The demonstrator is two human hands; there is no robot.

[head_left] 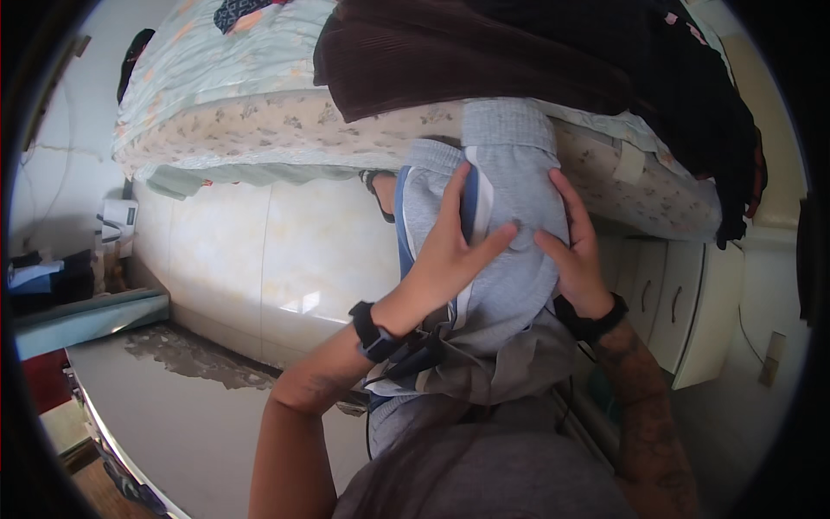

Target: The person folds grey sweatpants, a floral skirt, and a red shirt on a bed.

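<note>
Bed with a floral-sided mattress spans the top of the frame, above pale floor tiles at centre left. Drawer cabinet in white stands at right. Dark brown corduroy garment and black clothing drape over the mattress at upper right, seemingly just laid there.

Grey sweatpants with blue-and-white side stripes stretch from the lower centre toward the mattress edge, ribbed cuffs uppermost; the bed may partly support them. Left hand lies over the stripe and right hand flanks the opposite edge, probably steadying the leg between them. Each thumb and index finger stand apart; whether the hidden fingers clamp the cloth, I cannot tell. Thumbs nearly meet beside a small dark spot, its nature unclear.
</note>
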